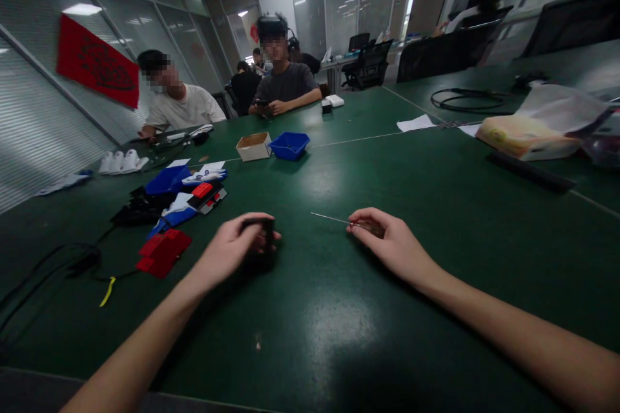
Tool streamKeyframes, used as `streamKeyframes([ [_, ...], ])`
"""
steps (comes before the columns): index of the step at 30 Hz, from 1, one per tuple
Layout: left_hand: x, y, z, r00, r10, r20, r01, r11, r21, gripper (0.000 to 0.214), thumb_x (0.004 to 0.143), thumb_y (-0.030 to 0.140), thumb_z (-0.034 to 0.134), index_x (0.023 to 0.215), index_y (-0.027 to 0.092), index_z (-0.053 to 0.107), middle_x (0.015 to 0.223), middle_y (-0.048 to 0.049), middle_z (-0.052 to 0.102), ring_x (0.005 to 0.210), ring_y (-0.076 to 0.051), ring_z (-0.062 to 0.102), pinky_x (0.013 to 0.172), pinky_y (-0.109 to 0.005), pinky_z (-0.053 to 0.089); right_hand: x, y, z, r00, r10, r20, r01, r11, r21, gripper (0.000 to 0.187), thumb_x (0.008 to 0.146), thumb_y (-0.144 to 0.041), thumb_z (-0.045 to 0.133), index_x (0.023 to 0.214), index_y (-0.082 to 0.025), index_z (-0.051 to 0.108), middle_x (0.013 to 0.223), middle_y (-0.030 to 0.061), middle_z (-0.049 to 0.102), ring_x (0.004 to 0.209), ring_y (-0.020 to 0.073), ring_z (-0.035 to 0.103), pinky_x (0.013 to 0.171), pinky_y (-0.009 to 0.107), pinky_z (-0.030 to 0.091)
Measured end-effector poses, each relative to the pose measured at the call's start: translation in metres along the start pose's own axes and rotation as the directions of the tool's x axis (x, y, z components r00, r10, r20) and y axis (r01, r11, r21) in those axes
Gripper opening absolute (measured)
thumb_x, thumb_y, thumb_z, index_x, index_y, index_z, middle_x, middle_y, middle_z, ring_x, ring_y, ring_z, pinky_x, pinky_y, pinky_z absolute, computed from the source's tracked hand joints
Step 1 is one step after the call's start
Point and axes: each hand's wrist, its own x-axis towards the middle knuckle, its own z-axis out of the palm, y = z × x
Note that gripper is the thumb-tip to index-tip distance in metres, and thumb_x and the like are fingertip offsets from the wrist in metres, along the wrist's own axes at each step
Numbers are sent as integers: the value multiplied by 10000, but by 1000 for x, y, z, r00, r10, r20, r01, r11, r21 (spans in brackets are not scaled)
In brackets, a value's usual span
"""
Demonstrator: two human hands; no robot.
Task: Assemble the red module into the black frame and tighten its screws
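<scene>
My right hand (380, 232) is closed around the brownish handle of a screwdriver (332, 217). Its thin metal shaft points left across the gap between my hands. My left hand (242, 242) grips a black block-like object (265, 232), partly covered by the fingers, so its exact kind does not show. The shaft's tip is apart from that black object. Both hands are just above or on the green table (310, 284); I cannot tell whether they touch it.
Left of my left hand lie a red blocky object (165, 251), a yellow strip (107, 292), black cables and blue-and-white gloves (177, 211). Farther off stand a cardboard box (254, 146) and a blue bin (289, 146). A packet (526, 135) lies at right. Two people sit across the table.
</scene>
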Motion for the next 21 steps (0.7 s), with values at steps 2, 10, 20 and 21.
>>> streamKeyframes([
  [2,16,7,46,973,-1,230,48,979,-197,528,913,529,531,1245,124,600,843,-97,755,693,-207,715,650,-323,564,0,0,1,1000,-7,6,8,999,-38,234,935,-392,543,1034,-186,592,922,75,729,835,212,724,718,330,578],
  [10,30,9,96,966,197,167,-187,979,-78,293,927,376,586,1094,164,702,748,-20,701,634,-157,647,584,-245,476,-7,-9,-2,995,-29,94,62,927,-370,177,927,-272,542,1045,-187,643,858,59,664,754,221,615,689,365,455],
  [20,29,5,85,918,384,97,-396,896,201,262,971,332,531,1128,170,664,1007,-57,745,691,-148,661,674,-275,541,1,-15,3,981,-71,183,134,923,-362,296,998,-341,545,1211,-167,656,969,70,640,930,221,602,853,378,476],
  [21,28,8,76,906,411,106,-423,860,285,276,972,334,519,1145,170,659,1063,-70,739,715,-157,671,705,-295,555,2,-15,5,979,-70,192,137,924,-358,299,992,-335,561,1217,-164,660,989,76,641,953,226,601,870,383,475],
])
